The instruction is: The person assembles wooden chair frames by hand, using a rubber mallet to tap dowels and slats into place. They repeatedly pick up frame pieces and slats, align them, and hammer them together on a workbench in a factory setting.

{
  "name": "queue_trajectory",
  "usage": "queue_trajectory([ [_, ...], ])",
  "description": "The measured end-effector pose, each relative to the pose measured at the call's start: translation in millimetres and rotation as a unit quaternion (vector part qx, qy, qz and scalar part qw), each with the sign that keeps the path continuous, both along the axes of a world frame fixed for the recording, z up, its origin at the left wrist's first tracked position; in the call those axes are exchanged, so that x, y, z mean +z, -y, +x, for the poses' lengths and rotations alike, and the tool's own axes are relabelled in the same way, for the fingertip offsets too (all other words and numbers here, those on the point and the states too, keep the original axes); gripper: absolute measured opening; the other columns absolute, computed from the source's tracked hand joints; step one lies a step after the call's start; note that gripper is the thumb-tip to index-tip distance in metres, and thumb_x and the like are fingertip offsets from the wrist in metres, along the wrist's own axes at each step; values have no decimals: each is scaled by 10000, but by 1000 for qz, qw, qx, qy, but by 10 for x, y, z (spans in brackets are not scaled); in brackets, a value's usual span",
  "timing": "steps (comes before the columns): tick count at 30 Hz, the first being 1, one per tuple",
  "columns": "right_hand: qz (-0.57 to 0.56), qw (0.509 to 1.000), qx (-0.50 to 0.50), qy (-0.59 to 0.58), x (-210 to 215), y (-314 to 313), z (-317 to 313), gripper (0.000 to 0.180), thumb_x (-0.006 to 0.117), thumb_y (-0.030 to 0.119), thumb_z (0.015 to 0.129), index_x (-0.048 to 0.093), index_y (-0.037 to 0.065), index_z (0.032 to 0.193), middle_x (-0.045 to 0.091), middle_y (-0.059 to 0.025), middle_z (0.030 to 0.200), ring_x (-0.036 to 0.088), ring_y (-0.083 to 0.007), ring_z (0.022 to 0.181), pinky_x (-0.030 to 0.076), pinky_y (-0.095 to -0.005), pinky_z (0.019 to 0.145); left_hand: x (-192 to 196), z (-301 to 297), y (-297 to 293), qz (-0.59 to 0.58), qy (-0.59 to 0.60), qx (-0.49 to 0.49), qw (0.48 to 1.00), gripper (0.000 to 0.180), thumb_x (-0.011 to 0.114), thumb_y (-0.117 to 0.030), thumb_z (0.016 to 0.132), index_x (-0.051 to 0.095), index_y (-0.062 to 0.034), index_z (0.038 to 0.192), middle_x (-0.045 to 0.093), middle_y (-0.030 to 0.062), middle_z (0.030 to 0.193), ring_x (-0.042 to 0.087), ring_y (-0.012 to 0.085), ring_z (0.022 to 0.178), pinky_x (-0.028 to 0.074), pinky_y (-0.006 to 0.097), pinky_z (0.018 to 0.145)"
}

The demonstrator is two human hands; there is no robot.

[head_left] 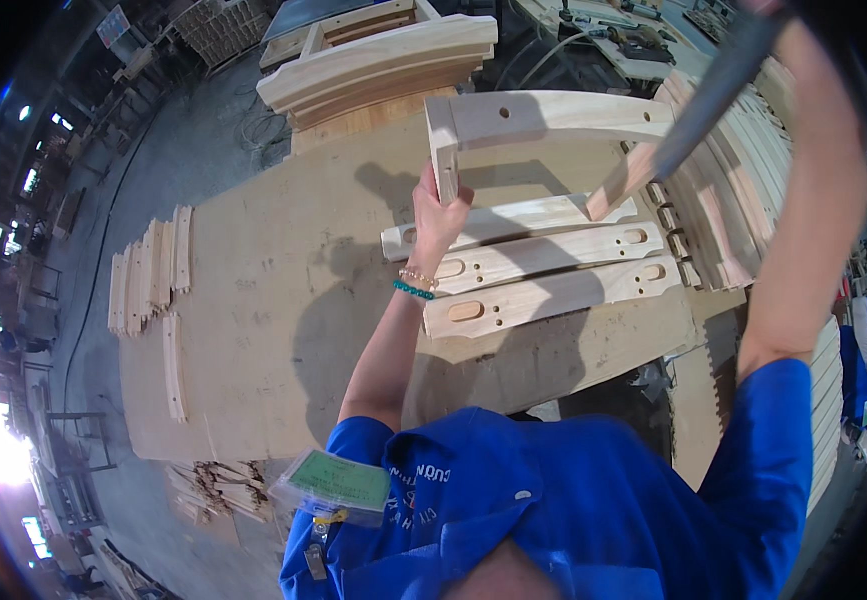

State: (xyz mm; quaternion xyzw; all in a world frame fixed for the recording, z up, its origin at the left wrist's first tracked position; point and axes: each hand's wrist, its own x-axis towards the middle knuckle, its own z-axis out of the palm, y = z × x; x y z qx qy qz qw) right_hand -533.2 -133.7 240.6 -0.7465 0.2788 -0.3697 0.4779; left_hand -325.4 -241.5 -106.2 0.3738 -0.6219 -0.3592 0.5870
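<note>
My left hand point(441, 212) is closed around the lower end of an upright end piece of a pale wooden frame point(553, 116), steadying it above the table. The frame has a long curved rail with dark holes and a second short piece point(621, 183) at its right. My right arm is raised at the upper right, and my right hand point(771, 6) is mostly cut off by the top edge. It grips a dark grey bar-like tool point(713, 95), blurred, whose lower end overlaps the frame's right end in view. Beneath lie three slotted wooden rails point(553, 256) side by side.
The brown-covered table point(243, 300) carries bundled wooden slats point(151, 270) and a single slat point(174, 368) at its left. Stacked curved rails point(383, 62) stand beyond. More wooden parts point(723, 200) are piled on the right. Power tools point(643, 45) lie on a far bench.
</note>
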Motion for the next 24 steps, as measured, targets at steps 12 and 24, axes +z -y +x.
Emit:
queue_trajectory([
  [12,-55,892,-174,-414,-2661,-1040,-31,430,509,488,917,566,62,937,614,-170,682,636,-350,639,491,-444,580,-179,21,218,48,-34,30,998,203,587,-53,772,544,-41,970,568,14,792,520,96,715,460,278,645],
  [24,-65,928,-88,-355,-4155,-1181,203,337,672,398,822,592,82,908,620,-136,937,618,-307,928,511,-421,743,-17,95,687,96,-73,-1,993,139,578,-71,797,502,-86,913,457,-33,780,431,53,680,371,218,592],
])
